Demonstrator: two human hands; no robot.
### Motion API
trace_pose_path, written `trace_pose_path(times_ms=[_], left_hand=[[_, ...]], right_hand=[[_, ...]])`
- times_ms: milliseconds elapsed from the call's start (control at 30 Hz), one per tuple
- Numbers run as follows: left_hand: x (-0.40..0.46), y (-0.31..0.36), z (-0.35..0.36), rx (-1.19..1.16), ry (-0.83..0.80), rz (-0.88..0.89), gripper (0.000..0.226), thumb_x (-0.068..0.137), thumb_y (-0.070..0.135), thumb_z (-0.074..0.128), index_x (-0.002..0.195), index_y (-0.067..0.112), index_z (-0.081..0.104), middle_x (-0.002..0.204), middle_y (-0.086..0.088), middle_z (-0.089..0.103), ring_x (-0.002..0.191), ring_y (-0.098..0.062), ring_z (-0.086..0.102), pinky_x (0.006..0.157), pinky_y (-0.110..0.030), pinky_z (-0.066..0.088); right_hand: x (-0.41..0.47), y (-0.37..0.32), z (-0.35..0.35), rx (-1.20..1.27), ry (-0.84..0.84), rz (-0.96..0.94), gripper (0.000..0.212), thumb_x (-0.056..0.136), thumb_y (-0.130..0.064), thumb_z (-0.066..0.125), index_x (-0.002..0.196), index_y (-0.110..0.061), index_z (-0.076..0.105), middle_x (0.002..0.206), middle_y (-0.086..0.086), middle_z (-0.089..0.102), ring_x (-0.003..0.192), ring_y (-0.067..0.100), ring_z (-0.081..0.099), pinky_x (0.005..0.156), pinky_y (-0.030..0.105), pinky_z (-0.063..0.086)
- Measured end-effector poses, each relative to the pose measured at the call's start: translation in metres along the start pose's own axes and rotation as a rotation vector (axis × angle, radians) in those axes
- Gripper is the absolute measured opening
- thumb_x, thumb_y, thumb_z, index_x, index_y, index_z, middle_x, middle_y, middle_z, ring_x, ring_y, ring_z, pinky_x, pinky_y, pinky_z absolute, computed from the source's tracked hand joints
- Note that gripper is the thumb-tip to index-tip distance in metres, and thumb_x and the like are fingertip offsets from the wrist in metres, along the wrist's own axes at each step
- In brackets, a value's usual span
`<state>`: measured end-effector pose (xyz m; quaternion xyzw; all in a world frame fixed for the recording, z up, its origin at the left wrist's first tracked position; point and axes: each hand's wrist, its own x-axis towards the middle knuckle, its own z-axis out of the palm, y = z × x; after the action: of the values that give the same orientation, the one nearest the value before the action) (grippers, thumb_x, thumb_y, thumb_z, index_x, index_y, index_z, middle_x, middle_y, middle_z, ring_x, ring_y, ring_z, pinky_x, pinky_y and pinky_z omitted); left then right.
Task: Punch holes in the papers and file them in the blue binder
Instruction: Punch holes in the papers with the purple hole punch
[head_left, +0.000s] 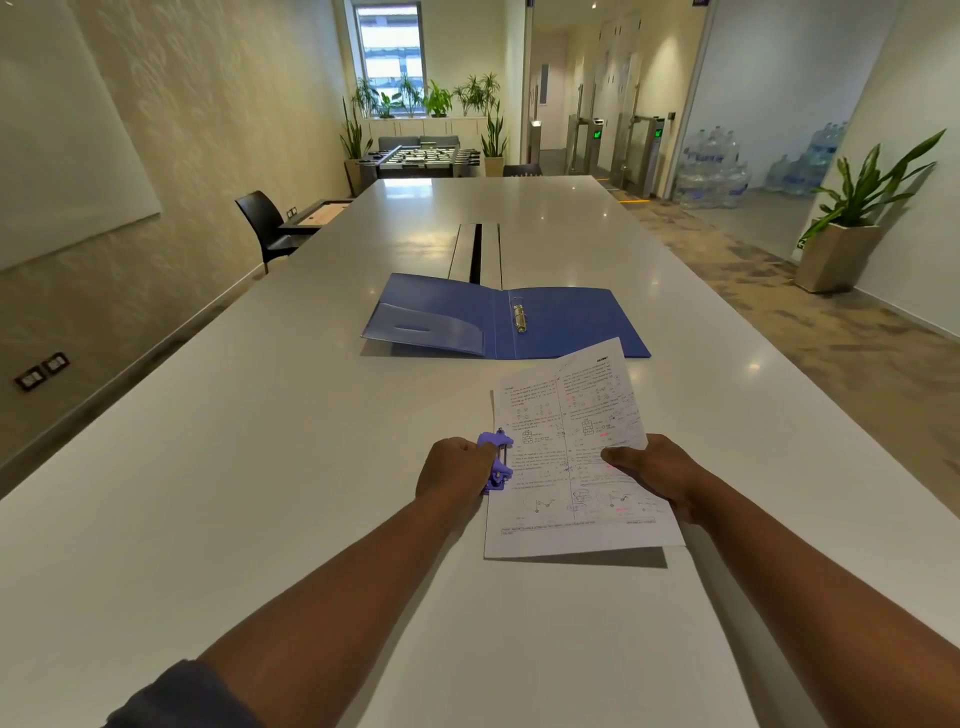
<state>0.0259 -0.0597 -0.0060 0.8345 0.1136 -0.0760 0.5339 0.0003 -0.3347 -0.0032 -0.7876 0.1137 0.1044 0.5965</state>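
Note:
A blue binder (566, 322) lies open on the white table (260, 467), its metal rings (519, 317) upright along the spine. Nearer to me, printed papers (561, 447) are held slightly above the table, casting a shadow below. My right hand (660, 470) grips their right edge, thumb on top. A purple hole punch (497, 462) sits at the papers' left edge, which reaches into it. My left hand (454, 470) is closed over the punch and hides most of it.
A long cable slot (475, 252) runs down the table's middle behind the binder. A black chair (265, 228) stands at the table's left side. A potted plant (852, 218) and water bottles (711, 166) are off to the right on the floor.

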Motion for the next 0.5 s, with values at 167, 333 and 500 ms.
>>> trace_pose_path(times_ms=[167,333,500], left_hand=[[0.0029,-0.0005,0.0011,0.007,0.011,-0.019,0.033,0.086,0.036,0.065,0.077,0.006,0.073,0.075,-0.006,0.078,0.065,-0.024,0.071,0.075,-0.039,0.061],[0.0080,-0.0052,0.0015,0.027,-0.009,-0.024,0.037,0.085,0.042,0.064,0.079,0.008,0.078,0.070,-0.003,0.077,0.073,-0.028,0.076,0.075,-0.045,0.064],[0.0061,-0.0041,0.0011,-0.003,0.005,-0.018,0.035,0.088,0.038,0.064,0.079,0.007,0.078,0.070,-0.004,0.077,0.076,-0.029,0.077,0.075,-0.044,0.064]], right_hand=[[-0.0026,-0.0004,0.0003,0.028,-0.007,-0.009,0.014,0.100,-0.020,0.065,0.112,-0.024,0.070,0.113,0.005,0.078,0.093,0.031,0.078,0.078,0.042,0.061],[-0.0016,0.0010,0.0000,0.033,-0.006,-0.003,0.019,0.099,-0.019,0.065,0.118,-0.020,0.069,0.112,0.006,0.078,0.093,0.032,0.078,0.081,0.045,0.062],[-0.0033,-0.0007,0.0003,0.027,0.000,-0.003,0.020,0.099,-0.019,0.065,0.119,-0.020,0.068,0.113,0.006,0.078,0.092,0.032,0.078,0.079,0.044,0.062]])
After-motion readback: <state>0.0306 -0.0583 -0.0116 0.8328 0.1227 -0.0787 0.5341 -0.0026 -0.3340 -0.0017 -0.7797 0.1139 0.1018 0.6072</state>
